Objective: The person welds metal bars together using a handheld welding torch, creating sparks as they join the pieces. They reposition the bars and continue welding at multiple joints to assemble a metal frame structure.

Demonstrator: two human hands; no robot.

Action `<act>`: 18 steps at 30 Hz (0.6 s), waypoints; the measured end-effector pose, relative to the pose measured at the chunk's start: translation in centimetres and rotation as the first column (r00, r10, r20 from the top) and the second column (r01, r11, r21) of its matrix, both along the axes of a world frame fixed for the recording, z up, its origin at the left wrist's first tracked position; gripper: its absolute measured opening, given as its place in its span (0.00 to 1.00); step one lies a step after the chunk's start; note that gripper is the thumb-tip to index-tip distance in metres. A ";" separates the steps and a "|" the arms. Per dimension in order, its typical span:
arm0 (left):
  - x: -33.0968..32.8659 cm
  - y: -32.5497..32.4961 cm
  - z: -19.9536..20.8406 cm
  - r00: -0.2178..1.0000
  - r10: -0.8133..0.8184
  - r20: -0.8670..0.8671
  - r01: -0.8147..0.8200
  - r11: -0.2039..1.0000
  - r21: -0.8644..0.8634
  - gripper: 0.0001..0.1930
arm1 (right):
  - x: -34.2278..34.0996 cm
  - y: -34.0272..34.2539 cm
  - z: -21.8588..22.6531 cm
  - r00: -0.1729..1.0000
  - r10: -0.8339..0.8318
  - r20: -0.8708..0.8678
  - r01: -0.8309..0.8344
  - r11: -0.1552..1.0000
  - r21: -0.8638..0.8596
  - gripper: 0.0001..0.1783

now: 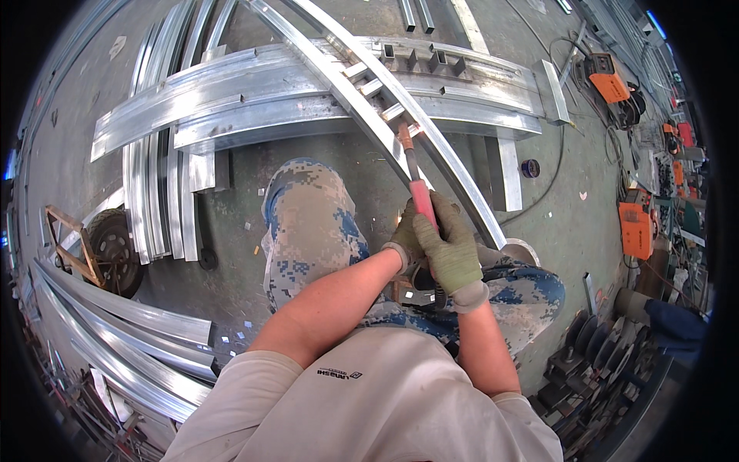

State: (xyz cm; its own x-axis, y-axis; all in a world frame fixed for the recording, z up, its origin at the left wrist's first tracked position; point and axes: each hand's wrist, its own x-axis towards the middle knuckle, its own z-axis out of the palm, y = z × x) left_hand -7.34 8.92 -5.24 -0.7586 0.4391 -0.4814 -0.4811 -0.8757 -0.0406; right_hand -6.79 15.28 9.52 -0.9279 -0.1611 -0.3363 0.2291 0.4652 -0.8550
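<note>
Both of my hands wear olive-green work gloves and meet on a welding torch [420,199] with a red handle, a dark neck and a copper-coloured nozzle. My right hand [449,250] wraps around the handle from the right. Close against it, my left hand [406,232] grips from the left, its fingers partly hidden. The nozzle reaches the lowest visible crosspieces of a curved metal frame [449,171], made of two long rails joined by several short pieces [371,88]. I cannot tell whether the nozzle touches the metal; no arc shows.
Wide metal beams [254,123] lie crosswise under the frame. Long steel profiles [158,200] are stacked at left, near a wheel [115,250]. Curved channels [138,331] lie lower left. Orange welding machines [610,83] and cables stand at right. A small round tin [530,168] sits on the floor.
</note>
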 end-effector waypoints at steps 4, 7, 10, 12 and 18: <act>1.0 0.0 -0.3 0.994 -0.007 -0.107 -0.011 0.986 -0.167 0.30 | -0.9 -1.0 -0.3 1.000 -0.002 -0.006 0.002 1.000 0.018 0.37; 1.3 0.9 -2.2 0.999 0.002 -0.049 -0.013 0.974 -0.228 0.28 | -1.9 -1.4 -1.5 0.999 -0.040 0.027 0.040 0.999 0.008 0.37; 1.6 1.1 -2.2 0.985 -0.075 -0.156 -0.004 0.891 -0.455 0.26 | -2.8 -2.1 -1.1 0.996 -0.062 0.069 0.063 0.998 -0.003 0.35; 1.8 0.0 -2.7 0.894 -0.343 -0.288 0.019 0.671 -0.741 0.28 | -3.3 -2.9 -0.3 0.992 -0.071 0.102 0.069 0.997 0.019 0.34; 1.0 -1.0 1.7 0.846 -0.501 -0.184 -0.062 0.249 -0.967 0.37 | -4.1 -2.2 -1.6 0.997 -0.072 -0.024 0.070 0.995 -0.078 0.31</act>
State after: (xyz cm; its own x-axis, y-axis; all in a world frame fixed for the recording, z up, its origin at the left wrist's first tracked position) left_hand -6.33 7.95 -3.57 -0.9241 0.0905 -0.3713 -0.3736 -0.0105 0.9275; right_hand -10.91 13.12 7.93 -0.9464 -0.1192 -0.3000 0.2353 0.3814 -0.8939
